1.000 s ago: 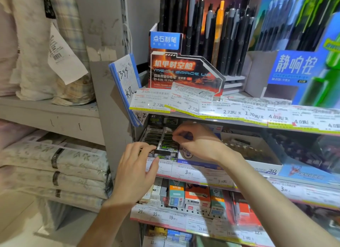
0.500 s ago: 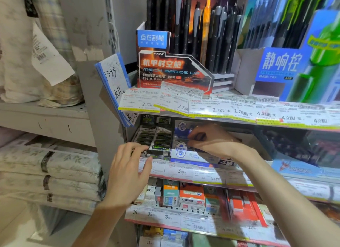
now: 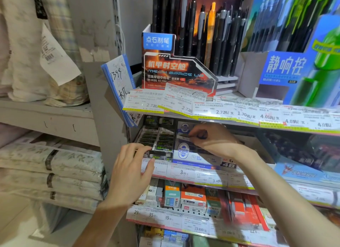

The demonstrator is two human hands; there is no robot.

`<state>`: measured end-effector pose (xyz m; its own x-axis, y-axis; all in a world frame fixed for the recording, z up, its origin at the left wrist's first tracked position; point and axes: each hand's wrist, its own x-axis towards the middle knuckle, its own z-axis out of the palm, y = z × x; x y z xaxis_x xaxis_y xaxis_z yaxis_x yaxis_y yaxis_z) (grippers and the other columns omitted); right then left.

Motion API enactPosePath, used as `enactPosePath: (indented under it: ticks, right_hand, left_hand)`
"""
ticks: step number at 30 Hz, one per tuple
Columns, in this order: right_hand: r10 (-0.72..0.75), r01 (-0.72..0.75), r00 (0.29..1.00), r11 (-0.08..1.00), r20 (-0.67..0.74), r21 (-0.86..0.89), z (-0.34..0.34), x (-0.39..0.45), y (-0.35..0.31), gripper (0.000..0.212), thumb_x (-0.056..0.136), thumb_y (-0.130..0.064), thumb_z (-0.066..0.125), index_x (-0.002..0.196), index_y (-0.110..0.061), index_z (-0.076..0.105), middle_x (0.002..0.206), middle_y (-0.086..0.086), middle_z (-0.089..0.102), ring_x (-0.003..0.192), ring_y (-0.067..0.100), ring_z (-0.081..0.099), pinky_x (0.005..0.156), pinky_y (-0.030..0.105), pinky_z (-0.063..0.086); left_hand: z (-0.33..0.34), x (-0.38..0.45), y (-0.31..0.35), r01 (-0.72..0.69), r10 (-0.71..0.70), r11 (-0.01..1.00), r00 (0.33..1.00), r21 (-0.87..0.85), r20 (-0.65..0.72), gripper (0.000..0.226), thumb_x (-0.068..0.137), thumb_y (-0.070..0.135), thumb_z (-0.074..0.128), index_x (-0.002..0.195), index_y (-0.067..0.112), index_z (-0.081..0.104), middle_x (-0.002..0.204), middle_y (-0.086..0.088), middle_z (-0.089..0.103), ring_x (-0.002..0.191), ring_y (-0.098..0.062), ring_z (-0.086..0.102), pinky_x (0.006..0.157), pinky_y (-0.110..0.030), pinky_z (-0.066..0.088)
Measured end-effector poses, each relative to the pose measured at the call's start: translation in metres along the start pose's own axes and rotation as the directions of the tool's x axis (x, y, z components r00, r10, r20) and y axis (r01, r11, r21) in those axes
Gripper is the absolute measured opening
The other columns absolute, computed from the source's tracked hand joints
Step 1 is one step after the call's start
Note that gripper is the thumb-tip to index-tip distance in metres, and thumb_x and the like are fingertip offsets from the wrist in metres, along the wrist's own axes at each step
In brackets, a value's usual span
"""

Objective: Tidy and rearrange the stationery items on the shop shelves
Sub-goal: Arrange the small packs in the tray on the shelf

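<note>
On the middle shelf a box of black-and-green erasers (image 3: 158, 140) sits at the left, with a blue-and-white eraser box (image 3: 185, 152) beside it. My left hand (image 3: 131, 171) rests on the front edge of the black-and-green box, fingers lightly bent, touching a black eraser (image 3: 160, 152) at its front. My right hand (image 3: 211, 140) is over the blue-and-white box and pinches a small white-sleeved eraser (image 3: 183, 136) between thumb and fingertips.
Price tags (image 3: 220, 112) hang along the upper shelf edge under pen displays (image 3: 195, 36). A blue notepad (image 3: 119, 84) leans off the shelf's left end. Small boxes (image 3: 191, 197) fill the lower shelf. Folded bedding (image 3: 51, 171) is stacked at the left.
My right hand moved right from the black-and-green box to over the blue-and-white box, carrying the small eraser. My left hand has stayed at the box front.
</note>
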<state>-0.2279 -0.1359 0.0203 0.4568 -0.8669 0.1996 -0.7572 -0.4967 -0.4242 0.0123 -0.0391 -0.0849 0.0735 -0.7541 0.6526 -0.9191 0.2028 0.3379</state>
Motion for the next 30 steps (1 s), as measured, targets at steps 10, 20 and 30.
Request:
enactPosePath:
  ticks: [10,20,30]
  right_hand:
    - [-0.098,0.098,0.99,0.995,0.099,0.0,0.019,0.028,-0.042,0.02,0.097,-0.028,0.055,0.114,-0.032,0.067,0.092,-0.022,0.058,0.093,0.008,0.059,0.078,0.023,0.046]
    - [-0.111,0.134,0.974,0.985,0.199,-0.106,0.022,0.038,-0.05,0.023,0.098,-0.023,0.055,0.108,-0.021,0.075,0.106,-0.008,0.068,0.094,0.011,0.061,0.08,0.024,0.047]
    - [-0.18,0.219,0.964,0.955,0.196,-0.2,0.038,0.031,-0.05,0.031,0.098,-0.038,0.055,0.101,-0.015,0.076,0.116,-0.005,0.07,0.102,0.017,0.065,0.099,0.034,0.048]
  left_hand:
    - [-0.002,-0.001,-0.001,-0.008,0.009,1.0,1.0,-0.013,0.021,0.045,0.093,0.043,0.042,0.124,0.017,0.059,0.121,0.004,0.053,0.118,-0.015,0.045,0.097,-0.037,0.046]
    - [-0.001,-0.001,-0.003,-0.003,0.003,1.0,1.0,-0.012,0.024,0.046,0.093,0.044,0.04,0.125,0.018,0.059,0.122,0.005,0.053,0.119,-0.013,0.044,0.099,-0.036,0.046]
    - [-0.001,-0.002,-0.002,-0.012,0.012,1.0,1.0,0.0,0.004,0.042,0.093,0.042,0.043,0.123,0.018,0.059,0.12,0.005,0.052,0.117,-0.013,0.044,0.097,-0.033,0.044]
